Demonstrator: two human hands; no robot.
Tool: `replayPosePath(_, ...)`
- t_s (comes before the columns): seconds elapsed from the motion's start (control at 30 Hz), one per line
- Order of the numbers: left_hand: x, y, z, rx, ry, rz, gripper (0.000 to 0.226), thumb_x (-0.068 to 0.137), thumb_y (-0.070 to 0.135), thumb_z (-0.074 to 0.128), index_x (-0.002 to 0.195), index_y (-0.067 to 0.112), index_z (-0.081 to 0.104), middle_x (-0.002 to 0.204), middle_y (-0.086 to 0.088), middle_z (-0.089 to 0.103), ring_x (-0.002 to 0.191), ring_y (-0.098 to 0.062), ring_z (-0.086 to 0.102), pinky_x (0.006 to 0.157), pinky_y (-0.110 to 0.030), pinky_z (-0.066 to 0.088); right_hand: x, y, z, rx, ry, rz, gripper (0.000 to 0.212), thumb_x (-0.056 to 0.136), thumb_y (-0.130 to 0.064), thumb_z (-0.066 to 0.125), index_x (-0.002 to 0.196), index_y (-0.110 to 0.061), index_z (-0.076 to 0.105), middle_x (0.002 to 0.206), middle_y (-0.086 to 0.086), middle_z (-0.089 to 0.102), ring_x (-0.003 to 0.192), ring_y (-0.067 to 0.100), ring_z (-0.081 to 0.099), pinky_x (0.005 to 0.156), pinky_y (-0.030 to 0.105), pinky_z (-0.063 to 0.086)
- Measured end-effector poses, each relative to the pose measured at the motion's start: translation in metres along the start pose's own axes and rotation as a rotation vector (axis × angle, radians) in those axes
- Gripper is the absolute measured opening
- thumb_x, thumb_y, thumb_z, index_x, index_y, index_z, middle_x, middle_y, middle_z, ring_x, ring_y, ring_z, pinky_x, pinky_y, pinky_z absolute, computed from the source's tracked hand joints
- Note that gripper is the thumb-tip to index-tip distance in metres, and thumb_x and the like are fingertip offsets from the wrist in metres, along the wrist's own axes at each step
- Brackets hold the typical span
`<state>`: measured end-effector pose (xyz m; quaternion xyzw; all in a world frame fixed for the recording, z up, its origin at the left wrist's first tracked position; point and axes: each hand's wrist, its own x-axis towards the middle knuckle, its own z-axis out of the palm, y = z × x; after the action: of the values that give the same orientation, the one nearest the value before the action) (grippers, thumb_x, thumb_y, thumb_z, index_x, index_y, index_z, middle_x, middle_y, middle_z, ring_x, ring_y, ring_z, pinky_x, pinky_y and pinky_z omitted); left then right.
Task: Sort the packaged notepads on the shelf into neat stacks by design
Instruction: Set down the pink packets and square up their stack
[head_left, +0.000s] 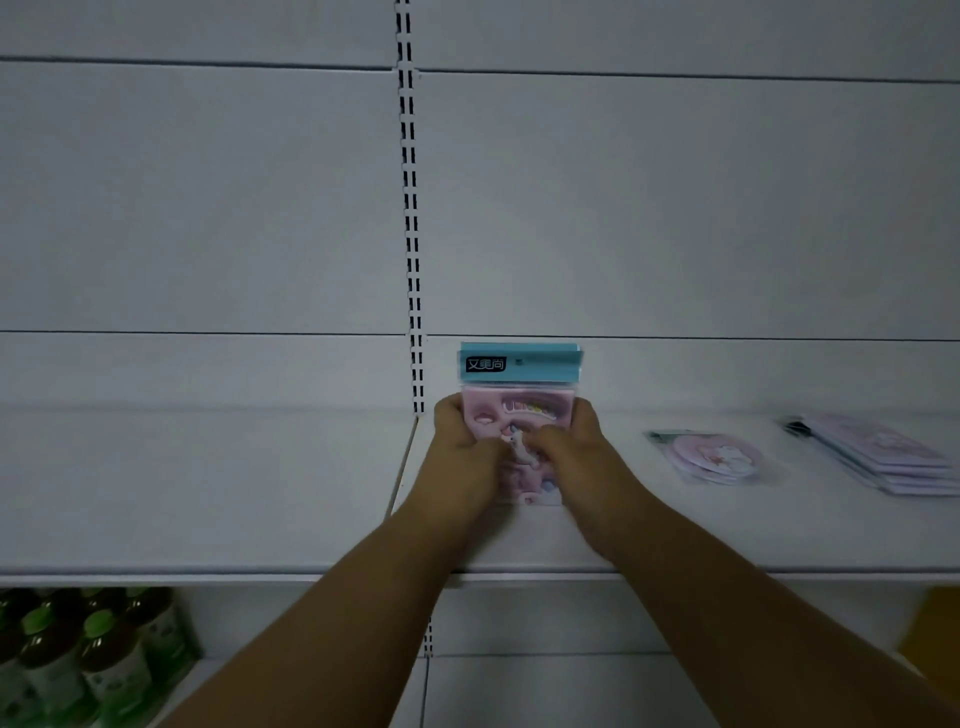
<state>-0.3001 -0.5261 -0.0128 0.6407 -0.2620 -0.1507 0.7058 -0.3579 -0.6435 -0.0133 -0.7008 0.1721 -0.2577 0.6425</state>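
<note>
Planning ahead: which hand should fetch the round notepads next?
Right. The right hand is on the side of the round notepads; the left hand would have to cross over.

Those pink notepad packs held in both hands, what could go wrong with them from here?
Both hands, left hand and right hand, squeeze several pink packs upright; one might slip out and fan across the shelf. Their blue header cards already sit uneven, so the stack may end crooked. The round pad lies nearby, easily mixed.

On the shelf (208, 493), the held notepads (519, 415) stand at centre; a round-notepad stack (711, 457) lies to their right, another stack (883, 457) farther right. Bottles (78, 654) sit below left.
</note>
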Motion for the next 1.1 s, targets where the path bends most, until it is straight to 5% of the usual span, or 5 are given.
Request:
replayPosePath(0.07,-0.003,0.0,-0.001,-0.073,-0.062,-0.003,0.038,0.094,0.001,0.057,0.125,0.022,0.052,0.116,-0.009,0.068,0.092,-0.02,0.074,0.077,-0.035,0.061,-0.004,0.003,-0.001,0.023,-0.028,-0.012,0.026,0.095,-0.016,0.055,0.119,-0.025,0.048,0.104,0.004,0.068,0.083,0.02,0.074,0.07,0.03,0.061)
replayPosePath(0.2,-0.004,0.006,-0.01,-0.052,-0.099,0.012,0.024,0.1,0.007,0.05,0.111,0.027,0.056,0.093,0.006,0.071,0.068,0.001,0.073,0.055,-0.013,0.055,-0.003,0.0,-0.004,0.158,-0.071,0.015,0.032,0.092,-0.019,0.06,0.122,-0.02,0.051,0.108,0.011,0.072,0.09,0.028,0.074,0.086,0.048,0.059)
replayPosePath(0.33,-0.007,0.0,-0.012,0.087,-0.144,0.058,0.032,0.102,0.019,0.049,0.132,0.029,0.05,0.119,0.0,0.07,0.1,-0.011,0.072,0.091,-0.032,0.057,-0.005,0.001,-0.001,0.149,-0.064,0.003,0.027,0.094,-0.018,0.057,0.12,-0.025,0.051,0.106,0.008,0.072,0.085,0.023,0.075,0.075,0.038,0.062)
replayPosePath(0.73,0.001,0.003,-0.033,0.524,-0.179,0.076,0.029,0.099,0.018,0.052,0.127,0.023,0.052,0.121,0.005,0.066,0.107,-0.011,0.065,0.095,-0.039,0.055,-0.002,0.003,-0.02,-0.434,-0.218,0.021,0.039,0.085,-0.034,0.052,0.121,-0.023,0.057,0.116,0.003,0.069,0.105,0.022,0.066,0.099,0.045,0.051)
replayPosePath(1.1,0.012,0.001,-0.041,0.551,-0.173,0.087,0.028,0.097,0.025,0.06,0.124,0.027,0.053,0.111,0.011,0.066,0.087,0.002,0.064,0.061,-0.01,0.048,0.008,0.007,-0.044,-0.613,-0.136,-0.161,0.031,0.084,-0.034,0.073,0.111,-0.025,0.059,0.102,-0.005,0.073,0.093,0.013,0.071,0.085,0.042,0.059)
